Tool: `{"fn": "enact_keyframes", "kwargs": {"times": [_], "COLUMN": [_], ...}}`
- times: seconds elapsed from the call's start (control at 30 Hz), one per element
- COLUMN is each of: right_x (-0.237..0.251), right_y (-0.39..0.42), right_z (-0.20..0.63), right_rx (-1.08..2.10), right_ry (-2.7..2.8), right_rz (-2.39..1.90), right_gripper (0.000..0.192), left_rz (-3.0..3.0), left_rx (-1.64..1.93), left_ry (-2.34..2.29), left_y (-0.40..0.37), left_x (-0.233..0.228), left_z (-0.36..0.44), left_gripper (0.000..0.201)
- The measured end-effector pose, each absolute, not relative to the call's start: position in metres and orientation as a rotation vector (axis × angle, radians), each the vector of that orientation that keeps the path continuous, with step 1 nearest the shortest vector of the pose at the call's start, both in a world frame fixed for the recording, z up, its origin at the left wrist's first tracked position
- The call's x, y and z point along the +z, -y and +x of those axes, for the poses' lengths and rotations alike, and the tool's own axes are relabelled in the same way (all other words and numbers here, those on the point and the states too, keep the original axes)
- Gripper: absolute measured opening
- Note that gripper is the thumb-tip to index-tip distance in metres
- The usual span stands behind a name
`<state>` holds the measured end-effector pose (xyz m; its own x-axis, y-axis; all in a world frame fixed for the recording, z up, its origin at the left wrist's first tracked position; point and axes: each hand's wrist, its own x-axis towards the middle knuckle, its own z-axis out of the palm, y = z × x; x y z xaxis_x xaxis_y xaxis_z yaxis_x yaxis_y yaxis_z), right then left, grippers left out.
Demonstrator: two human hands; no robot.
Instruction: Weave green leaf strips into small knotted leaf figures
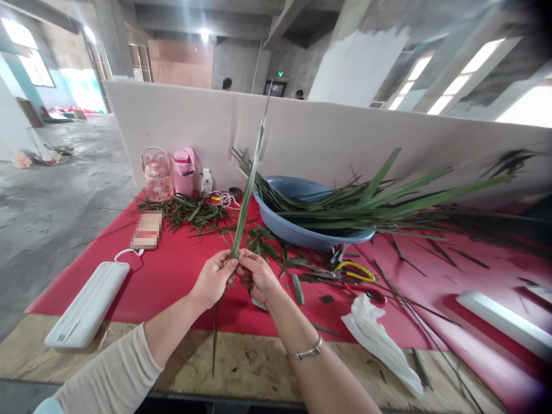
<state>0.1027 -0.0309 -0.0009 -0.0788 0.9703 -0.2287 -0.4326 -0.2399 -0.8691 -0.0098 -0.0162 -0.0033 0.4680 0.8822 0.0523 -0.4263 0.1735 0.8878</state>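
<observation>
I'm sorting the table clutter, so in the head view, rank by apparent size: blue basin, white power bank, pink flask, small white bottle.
1. blue basin
2. white power bank, though nearness inflates it
3. pink flask
4. small white bottle

head cam, fwd-down, close over table (181, 276)

Green leaf (252, 172), blue basin (302, 230), red cloth (172, 276).

Bright daylight from side windows, ceiling lamp glare, wide-angle bending and blur at edges, dark right corners.
</observation>
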Motion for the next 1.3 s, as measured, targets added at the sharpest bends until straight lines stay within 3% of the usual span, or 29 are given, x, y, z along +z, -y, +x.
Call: {"fn": "enact_keyframes", "kwargs": {"times": [0.1,0.23,0.33,0.47,0.77,0.93,1.13,1.3], "right_x": [-0.004,-0.002,0.0,0.002,-0.002,-0.004,-0.004,-0.003], "right_y": [0.028,0.025,0.027,0.03,0.03,0.029,0.031,0.032], "right_z": [0.104,0.105,0.104,0.1,0.099,0.098,0.1,0.098], "right_rx": [1.554,1.035,0.682,0.424,0.402,0.566,0.65,0.778], "right_ry": [0.814,1.065,1.263,1.393,1.332,1.281,1.333,1.331], "right_rz": [-1.0,-1.05,-1.143,-1.2,-1.269,-1.229,-1.181,-1.07], "right_gripper": [0.018,0.022,0.009,0.012,0.009,0.015,0.001,0.005], "left_rz": [1.042,1.061,1.15,1.059,0.798,0.798,1.201,1.4], "left_rx": [0.987,1.077,1.089,1.104,1.183,1.169,1.308,1.435], "left_ry": [-0.557,-0.642,-0.73,-0.791,-0.892,-0.829,-0.856,-0.912], "left_y": [0.015,0.013,0.014,0.018,0.009,0.005,0.016,0.019], "left_x": [-0.003,-0.004,-0.005,-0.006,-0.003,-0.007,-0.009,-0.008], "left_z": [-0.01,-0.01,-0.009,-0.006,-0.01,-0.009,-0.014,-0.024], "left_gripper": [0.029,0.029,0.032,0.034,0.022,0.02,0.019,0.014]}}
